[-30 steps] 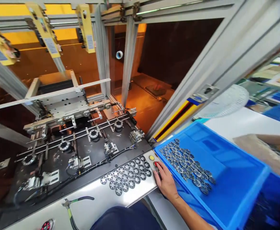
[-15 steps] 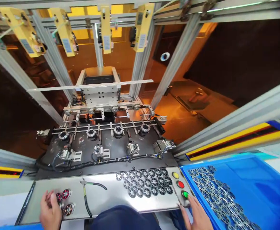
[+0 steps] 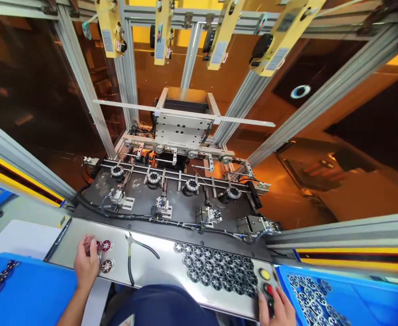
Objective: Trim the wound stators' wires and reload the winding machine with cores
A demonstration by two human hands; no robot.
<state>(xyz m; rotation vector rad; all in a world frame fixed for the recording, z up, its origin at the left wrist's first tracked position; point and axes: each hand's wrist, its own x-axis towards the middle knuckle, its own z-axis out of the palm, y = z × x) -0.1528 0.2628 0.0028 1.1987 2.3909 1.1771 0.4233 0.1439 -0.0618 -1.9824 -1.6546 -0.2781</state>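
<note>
Left hand has entered view beside red-cored rotors, near left on the desk: fingers curled, contents indeterminable. Right hand remains at the push buttons, near right, fingers spread.

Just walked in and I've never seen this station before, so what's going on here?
A person has both bare hands at a metal ledge in front of a machine. The left hand is beside round red-and-black parts; whether it grips one is hidden. The right hand is at the red button, fingers spread; whether it presses anything is unclear. Between them lie cutters and rows of dark rings. Blue bins holding more parts stand at either side.
</note>
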